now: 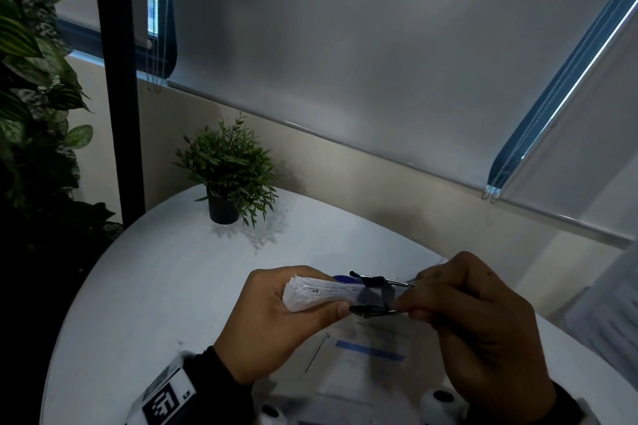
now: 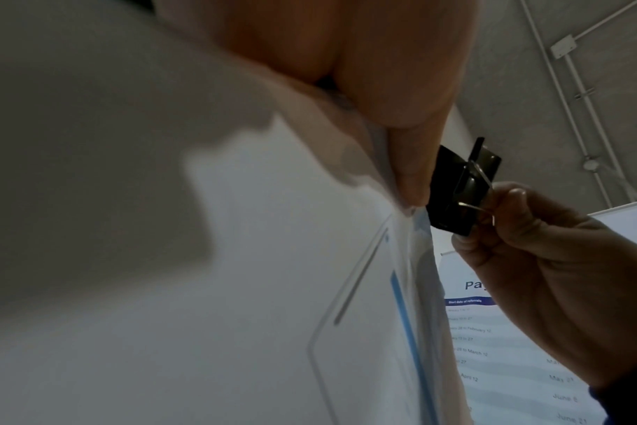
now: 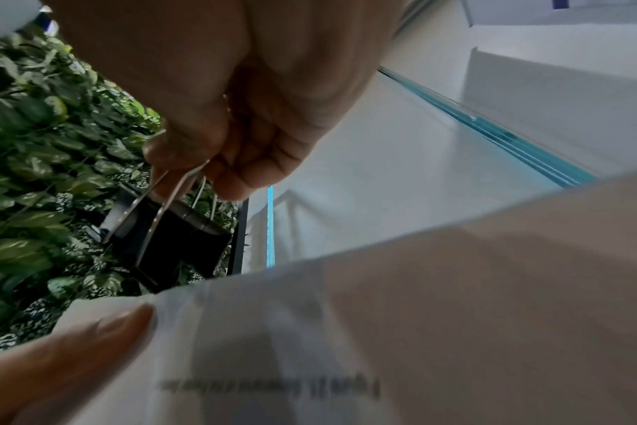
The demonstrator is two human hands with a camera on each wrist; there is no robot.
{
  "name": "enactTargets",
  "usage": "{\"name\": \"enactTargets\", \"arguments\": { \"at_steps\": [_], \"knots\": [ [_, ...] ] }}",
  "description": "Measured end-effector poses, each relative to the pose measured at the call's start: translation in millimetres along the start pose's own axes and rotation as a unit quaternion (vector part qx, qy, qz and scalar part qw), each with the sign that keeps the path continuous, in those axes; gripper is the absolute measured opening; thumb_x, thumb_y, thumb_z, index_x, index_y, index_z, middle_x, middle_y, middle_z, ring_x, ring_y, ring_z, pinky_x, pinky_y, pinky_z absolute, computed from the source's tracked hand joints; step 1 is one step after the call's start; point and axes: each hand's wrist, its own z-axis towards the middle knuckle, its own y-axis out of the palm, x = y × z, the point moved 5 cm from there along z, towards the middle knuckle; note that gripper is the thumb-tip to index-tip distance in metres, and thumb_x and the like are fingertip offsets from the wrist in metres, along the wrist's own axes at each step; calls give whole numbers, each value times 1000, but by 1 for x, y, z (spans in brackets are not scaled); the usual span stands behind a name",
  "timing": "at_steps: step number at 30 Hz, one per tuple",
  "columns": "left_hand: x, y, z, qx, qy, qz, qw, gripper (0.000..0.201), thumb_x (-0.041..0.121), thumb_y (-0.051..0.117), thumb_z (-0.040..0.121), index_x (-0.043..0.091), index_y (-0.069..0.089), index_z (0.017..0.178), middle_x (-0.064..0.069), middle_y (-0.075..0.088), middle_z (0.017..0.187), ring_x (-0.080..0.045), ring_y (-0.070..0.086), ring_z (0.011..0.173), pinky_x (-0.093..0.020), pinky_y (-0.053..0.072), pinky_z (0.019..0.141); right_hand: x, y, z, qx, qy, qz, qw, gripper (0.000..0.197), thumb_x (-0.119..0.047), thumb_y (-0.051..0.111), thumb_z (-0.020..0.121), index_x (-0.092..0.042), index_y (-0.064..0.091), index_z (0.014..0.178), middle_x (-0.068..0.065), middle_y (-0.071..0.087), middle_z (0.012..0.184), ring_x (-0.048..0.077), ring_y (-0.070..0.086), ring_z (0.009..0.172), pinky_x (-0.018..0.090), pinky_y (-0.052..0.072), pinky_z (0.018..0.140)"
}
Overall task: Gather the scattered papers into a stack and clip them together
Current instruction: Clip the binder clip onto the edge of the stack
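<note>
A thick stack of white papers (image 1: 317,293) is held upright above the round table, its top edge facing me. My left hand (image 1: 276,317) grips the stack's left end, thumb in front and fingers behind. A black binder clip (image 1: 374,293) straddles the stack's top edge, its jaws spread over the paper. My right hand (image 1: 466,321) pinches the clip's two silver wire handles (image 3: 175,195) together. In the left wrist view the clip (image 2: 458,189) sits just past my left thumb (image 2: 411,161). In the right wrist view the clip (image 3: 171,241) hangs above the paper edge (image 3: 310,287).
The white round table (image 1: 155,286) carries a small potted plant (image 1: 226,179) at its far side. A leafy plant wall and a black post (image 1: 121,79) stand at the left. Roller blinds cover the window behind. The stack's printed sheets (image 1: 362,355) hang down between my hands.
</note>
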Motion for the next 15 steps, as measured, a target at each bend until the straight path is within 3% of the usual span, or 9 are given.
{"name": "enactTargets", "arguments": {
  "at_steps": [2,6,11,15],
  "knots": [
    [0,1,0,-2,7,3,1000,29,42,76,63,27,76,88,6,76,81,-12,72,74,-20,55,66,-2,-3,3,-26,-5,-20,999,32,-9,47,77,-33,65,89,-16,50,85,1,59,81,18,48,65],
    [2,5,-1,-6,30,22,999,24,39,78,66,24,76,85,6,76,78,-12,71,70,-20,54,64,-8,-5,11,-92,-31,-86,992,26,-13,49,79,-34,61,90,-15,47,84,-1,52,73,6,39,61],
    [6,7,-3,-15,60,35,997,28,45,76,70,24,76,88,10,75,81,-10,71,73,-17,52,66,-10,-3,22,-206,-74,-161,962,26,-13,45,76,-27,65,86,-8,50,80,7,48,60,18,38,47],
    [4,7,-3,-10,59,48,997,24,37,78,70,21,77,87,9,75,83,-13,72,74,-19,54,66,-13,1,33,-286,-104,-224,926,30,-16,40,73,-22,69,77,-3,52,70,10,46,52,17,29,44]
  ]
}}
